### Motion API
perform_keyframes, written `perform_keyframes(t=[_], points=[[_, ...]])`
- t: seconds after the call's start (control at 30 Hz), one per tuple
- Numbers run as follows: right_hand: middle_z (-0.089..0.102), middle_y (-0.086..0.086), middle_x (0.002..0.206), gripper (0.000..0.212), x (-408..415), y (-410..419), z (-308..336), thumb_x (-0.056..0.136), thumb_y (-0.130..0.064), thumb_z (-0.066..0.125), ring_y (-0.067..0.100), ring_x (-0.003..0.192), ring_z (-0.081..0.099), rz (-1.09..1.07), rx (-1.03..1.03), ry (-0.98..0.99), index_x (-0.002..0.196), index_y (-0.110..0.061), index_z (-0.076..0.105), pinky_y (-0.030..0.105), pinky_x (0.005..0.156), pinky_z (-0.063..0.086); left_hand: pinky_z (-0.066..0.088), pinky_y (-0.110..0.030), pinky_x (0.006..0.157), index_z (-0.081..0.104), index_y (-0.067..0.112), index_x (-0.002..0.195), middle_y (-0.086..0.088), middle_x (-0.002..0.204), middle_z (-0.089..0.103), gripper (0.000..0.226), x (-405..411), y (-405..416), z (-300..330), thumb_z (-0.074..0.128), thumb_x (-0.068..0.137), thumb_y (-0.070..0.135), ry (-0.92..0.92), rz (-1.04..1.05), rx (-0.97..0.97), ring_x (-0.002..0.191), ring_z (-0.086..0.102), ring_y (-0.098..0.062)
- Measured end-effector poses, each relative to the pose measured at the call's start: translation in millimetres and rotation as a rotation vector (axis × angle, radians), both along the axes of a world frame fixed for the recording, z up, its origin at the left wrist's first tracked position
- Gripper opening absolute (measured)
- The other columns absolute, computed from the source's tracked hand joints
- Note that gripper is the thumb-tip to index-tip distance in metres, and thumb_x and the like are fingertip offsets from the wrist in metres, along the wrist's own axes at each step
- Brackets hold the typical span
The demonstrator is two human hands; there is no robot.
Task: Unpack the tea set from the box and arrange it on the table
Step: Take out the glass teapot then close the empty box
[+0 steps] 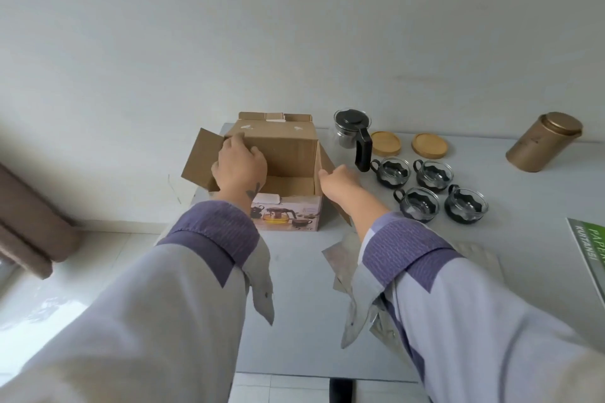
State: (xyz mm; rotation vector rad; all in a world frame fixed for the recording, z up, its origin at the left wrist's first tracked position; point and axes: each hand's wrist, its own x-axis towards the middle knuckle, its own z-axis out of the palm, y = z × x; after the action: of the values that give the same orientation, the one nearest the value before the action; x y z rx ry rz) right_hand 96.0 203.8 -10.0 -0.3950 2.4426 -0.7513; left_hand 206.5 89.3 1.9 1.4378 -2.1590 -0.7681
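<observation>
Person in grey-purple sleeves reaches over white table (294, 304); left hand (240, 163) fingers curled on the folded-down flap of open cardboard box (281, 173), right hand (340, 178) closed on the box's right edge. Right of box: four glass cups (438, 188) near, then glass teapot (353, 134), two wooden coasters (407, 142); gold tin (543, 141) far right.

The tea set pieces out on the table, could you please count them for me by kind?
Teapot: 1
Glass cups: 4
Wooden coasters: 2
Total: 7
</observation>
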Motion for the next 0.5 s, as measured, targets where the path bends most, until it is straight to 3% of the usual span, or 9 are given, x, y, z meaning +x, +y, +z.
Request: perform_keyframes(t=[0.13,0.27,0.37,0.5], points=[[0.033,0.016,0.144,0.061,18.4,3.9,-8.1,0.100,-0.044,0.030,0.033,0.126,0.041,-0.149,0.057,-0.091,0.149,-0.010,0.021,0.041,0.096,0.041,0.028,-0.044,0.106,0.043,0.018,0.133,-0.008,0.140,0.036,0.052,32.6,3.1,-7.6,0.045,0.082,0.006,-0.055,0.197,-0.128,0.130,0.031,-0.030],[0.036,0.018,0.142,0.066,28.7,2.4,-14.3,0.099,-0.052,0.027,0.032,0.124,0.041,-0.284,-0.019,-0.235,0.147,-0.007,0.019,0.041,0.095,0.041,0.040,-0.043,0.095,0.035,0.012,0.130,-0.012,0.134,0.028,0.057,48.9,4.5,-23.9,0.051,0.077,0.003,0.025,0.309,0.050,0.121,0.032,-0.035],[0.045,0.014,0.134,0.070,32.4,4.9,-17.1,0.096,-0.057,0.032,0.027,0.112,0.048,-0.385,-0.136,-0.349,0.143,-0.006,0.023,0.035,0.085,0.041,0.037,-0.041,0.100,0.020,0.003,0.139,-0.015,0.139,0.023,0.062,52.8,7.1,-34.0,0.051,0.086,0.017,0.059,0.354,0.222,0.125,0.030,-0.034],[0.048,0.012,0.131,0.068,30.6,7.8,-16.2,0.091,-0.049,0.053,0.027,0.101,0.050,-0.548,-0.331,-0.440,0.140,-0.010,0.027,0.035,0.084,0.042,0.035,-0.040,0.107,0.009,0.007,0.148,-0.014,0.143,0.033,0.077,52.4,6.5,-40.7,0.055,0.088,0.018,0.364,0.393,0.368,0.129,0.038,-0.031]])
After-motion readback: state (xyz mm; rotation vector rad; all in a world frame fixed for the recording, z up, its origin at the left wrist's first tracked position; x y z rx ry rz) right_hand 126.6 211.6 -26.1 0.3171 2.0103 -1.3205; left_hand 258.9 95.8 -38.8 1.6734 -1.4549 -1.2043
